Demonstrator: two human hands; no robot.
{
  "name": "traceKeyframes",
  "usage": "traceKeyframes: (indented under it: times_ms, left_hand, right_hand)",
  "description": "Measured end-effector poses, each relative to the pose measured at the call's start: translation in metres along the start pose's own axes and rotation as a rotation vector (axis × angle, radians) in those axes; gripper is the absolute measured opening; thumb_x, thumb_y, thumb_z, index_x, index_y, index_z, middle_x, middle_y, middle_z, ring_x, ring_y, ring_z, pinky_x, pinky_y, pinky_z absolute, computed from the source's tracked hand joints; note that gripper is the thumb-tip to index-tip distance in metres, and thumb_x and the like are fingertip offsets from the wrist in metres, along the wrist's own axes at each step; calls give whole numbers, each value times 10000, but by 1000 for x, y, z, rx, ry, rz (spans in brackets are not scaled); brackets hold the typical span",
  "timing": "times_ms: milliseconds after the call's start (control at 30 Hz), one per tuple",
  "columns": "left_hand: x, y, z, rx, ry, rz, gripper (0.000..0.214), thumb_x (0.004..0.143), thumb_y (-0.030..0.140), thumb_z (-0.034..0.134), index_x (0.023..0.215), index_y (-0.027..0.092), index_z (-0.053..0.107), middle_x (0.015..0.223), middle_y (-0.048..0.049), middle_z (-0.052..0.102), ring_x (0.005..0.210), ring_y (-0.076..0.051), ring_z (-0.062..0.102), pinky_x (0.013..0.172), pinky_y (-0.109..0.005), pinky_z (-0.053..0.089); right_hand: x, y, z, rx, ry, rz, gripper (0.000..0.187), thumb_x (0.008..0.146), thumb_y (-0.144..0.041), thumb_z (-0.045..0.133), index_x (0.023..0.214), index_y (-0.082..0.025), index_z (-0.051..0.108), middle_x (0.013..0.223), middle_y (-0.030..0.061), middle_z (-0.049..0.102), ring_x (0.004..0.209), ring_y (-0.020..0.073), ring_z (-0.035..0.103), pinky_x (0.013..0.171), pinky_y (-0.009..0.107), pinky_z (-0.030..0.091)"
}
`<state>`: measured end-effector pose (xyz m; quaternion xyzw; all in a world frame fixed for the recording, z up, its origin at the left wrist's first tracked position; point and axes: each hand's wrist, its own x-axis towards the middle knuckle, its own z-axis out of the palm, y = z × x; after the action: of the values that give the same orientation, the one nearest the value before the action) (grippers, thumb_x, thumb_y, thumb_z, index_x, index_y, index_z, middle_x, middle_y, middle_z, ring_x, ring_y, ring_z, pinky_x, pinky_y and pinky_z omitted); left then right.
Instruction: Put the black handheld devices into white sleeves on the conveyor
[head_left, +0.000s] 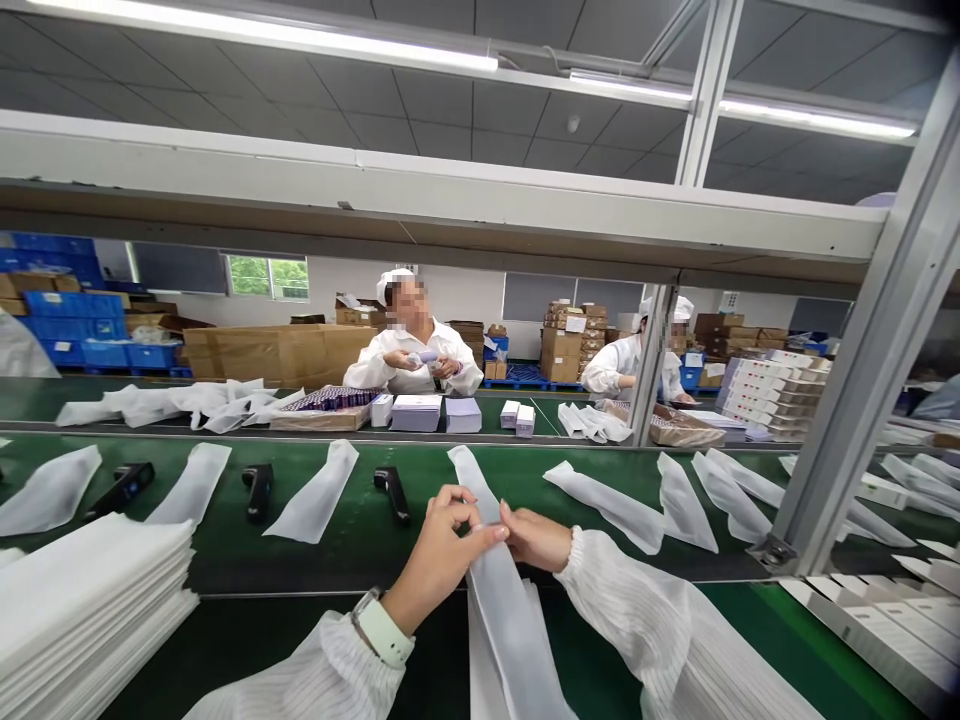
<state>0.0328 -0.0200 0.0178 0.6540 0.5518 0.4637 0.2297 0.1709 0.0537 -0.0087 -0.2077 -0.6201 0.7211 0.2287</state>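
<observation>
A long white translucent sleeve [504, 605] slants from the green belt [315, 560] down toward me. My left hand [439, 550], with a pale watch on its wrist, is closed on the sleeve's left edge. My right hand [536, 540] pinches the same sleeve from the right, its fingertips close to my left thumb. Under the sleeve's lower part lie more white pieces [480, 665]. A black angled handheld device [391, 495] rests on the belt left of my hands. Whether the sleeve has anything inside, I cannot tell.
More white sleeves [319, 490] and black devices [259, 490] lie along the belt. A stack of white sheets [82, 610] stands at left, open white boxes [885, 630] at right. A metal post [870, 300] rises at right; two co-workers [412, 350] sit opposite.
</observation>
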Motion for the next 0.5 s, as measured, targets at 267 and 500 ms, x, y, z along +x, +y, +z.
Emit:
traceKeyframes:
  times_ms: [267, 500]
  left_hand:
    - [-4, 19, -6, -139, 104, 51, 363, 631, 434, 600, 451, 162, 440, 914, -37, 460, 962, -208, 437, 784, -278, 373]
    - [-2, 1, 1, -106, 197, 27, 324, 778, 424, 412, 1059, 266, 444, 1105, -41, 415, 990, -183, 401, 806, -297, 356]
  right_hand:
    - [-23, 15, 16, 205, -276, 30, 793, 455, -401, 740, 1152, -249, 395, 846, 45, 598, 794, 191, 579, 665, 322, 418]
    - [-17, 8, -6, 223, 366, -216, 427, 488, -202, 682, 889, -152, 544, 653, -9, 554, 548, 108, 520, 529, 239, 425]
